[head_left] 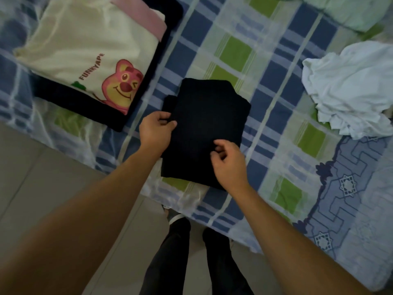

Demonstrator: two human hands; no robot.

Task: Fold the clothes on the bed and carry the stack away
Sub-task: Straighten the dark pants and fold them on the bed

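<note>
A black garment (204, 126), folded into a thick, matte rectangle, lies on the checked bed (276, 116) near its floor-side edge. The left hand (156, 129) pinches the garment's left edge; the right hand (228, 162) rests on its near part, fingers curled, pinching the cloth. Left of the garment sits a stack (91, 54) topped by a cream bear-print shirt; right of it, crumpled white cloth (348, 88).

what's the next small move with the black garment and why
Probably lift the folded black garment onto the stack at left: it already looks compactly folded, the left hand pinches its edge, and the right hand is at its near side.
</note>
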